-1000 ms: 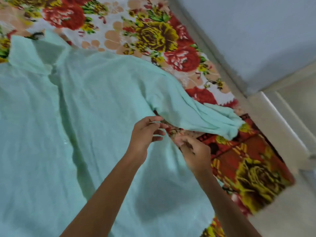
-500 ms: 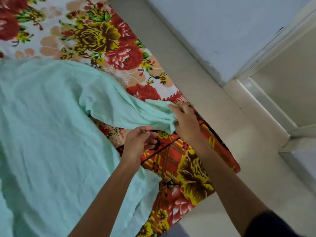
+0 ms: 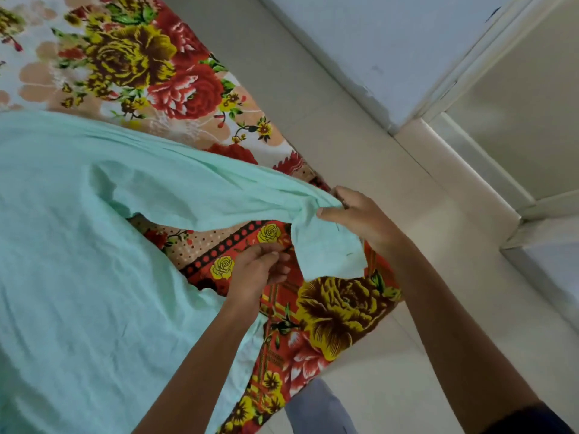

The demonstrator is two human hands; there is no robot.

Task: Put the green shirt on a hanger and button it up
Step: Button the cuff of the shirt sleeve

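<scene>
The pale green shirt lies spread over the bed and fills the left half of the view. Its sleeve stretches to the right, lifted off the bedsheet. My right hand pinches the sleeve near its cuff, and the cuff end hangs below the hand. My left hand hovers just under the sleeve, left of the cuff, fingers curled; whether it holds cloth is unclear. No hanger is in view.
A floral bedsheet in red, yellow and white covers the bed, whose corner ends near my hands. Beige tiled floor lies to the right. A pale wall and a door frame stand at the upper right.
My right hand went from the shirt's side seam to the sleeve end, gripped it and pulled it out to the right. My left hand followed below the sleeve. The view swung right.
</scene>
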